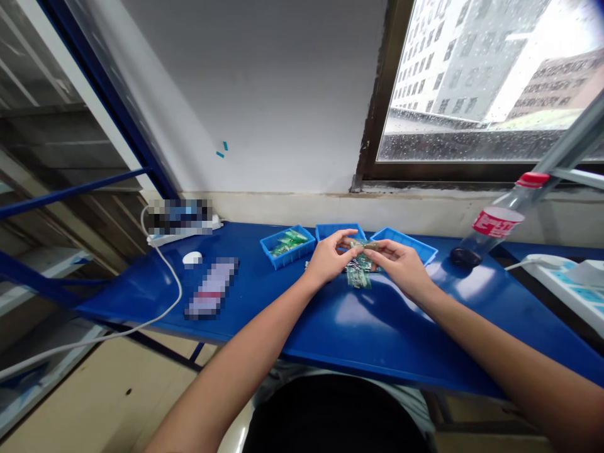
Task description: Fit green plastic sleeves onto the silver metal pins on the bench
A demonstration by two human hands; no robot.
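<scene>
- Both hands meet over the blue bench (330,314): the left hand (328,258) and right hand (401,264) pinch a small green circuit board (361,246) between their fingertips.
- More boards (357,277) lie just beneath, three blue trays (287,246) behind.
- It looks mid-handling; any next move would need a steady pinch.

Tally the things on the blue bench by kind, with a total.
Blue trays: 3
Plastic bottle: 1
White round item: 1
Green circuit-board piece held by left hand and right hand, at: 1
Board pile: 1
Total: 7
</scene>
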